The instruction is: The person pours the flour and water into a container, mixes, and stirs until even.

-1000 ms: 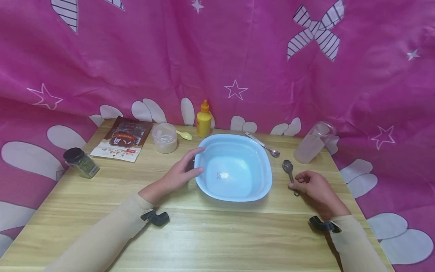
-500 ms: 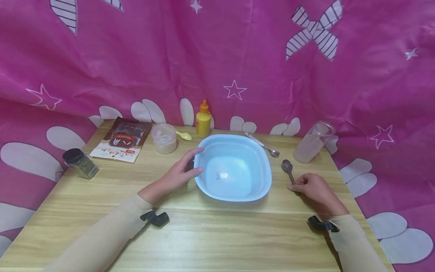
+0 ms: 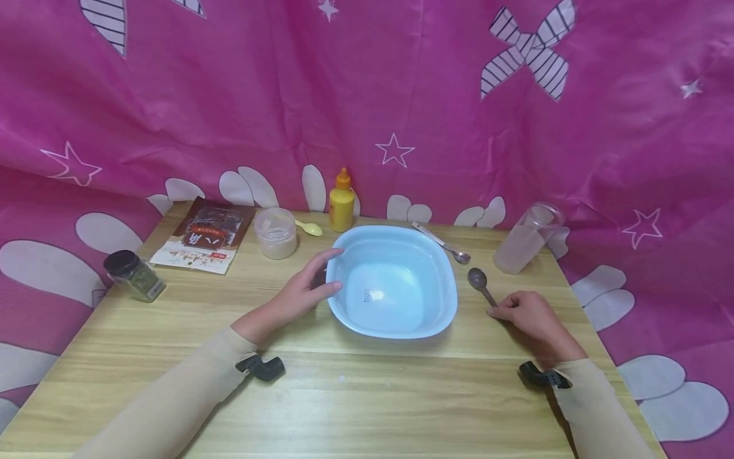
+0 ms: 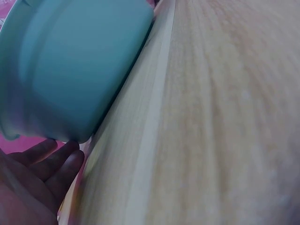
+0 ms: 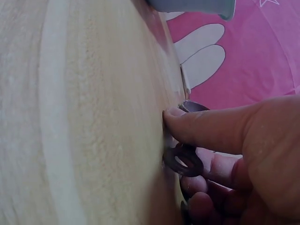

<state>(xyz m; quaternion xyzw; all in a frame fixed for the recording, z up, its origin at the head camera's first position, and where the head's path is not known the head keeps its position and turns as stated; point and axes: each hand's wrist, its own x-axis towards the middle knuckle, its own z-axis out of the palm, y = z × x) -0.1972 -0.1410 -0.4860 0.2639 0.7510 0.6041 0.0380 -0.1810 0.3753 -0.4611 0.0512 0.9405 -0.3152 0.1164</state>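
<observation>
— Where is the blue bowl (image 3: 392, 284)?
— It sits in the middle of the table (image 3: 344, 395). The left hand (image 3: 298, 294) lies beside it, with its straight fingers touching the bowl's left side.
— And the right hand (image 3: 530, 315)?
— Its fingers are curled round the handle of a dark spoon (image 3: 480, 284). The spoon lies flat on the table, just right of the bowl.
— What else is there?
— Another spoon (image 3: 441, 243), a yellow bottle (image 3: 341, 203) and a cup (image 3: 524, 240) sit behind.

A makeshift home cooking corner — a wooden table (image 3: 355, 395) with a seasoning packet (image 3: 202, 241), spice jar (image 3: 133, 275) and squeeze bottle (image 3: 341, 203) — backed by a pink patterned curtain (image 3: 241, 95).
</observation>
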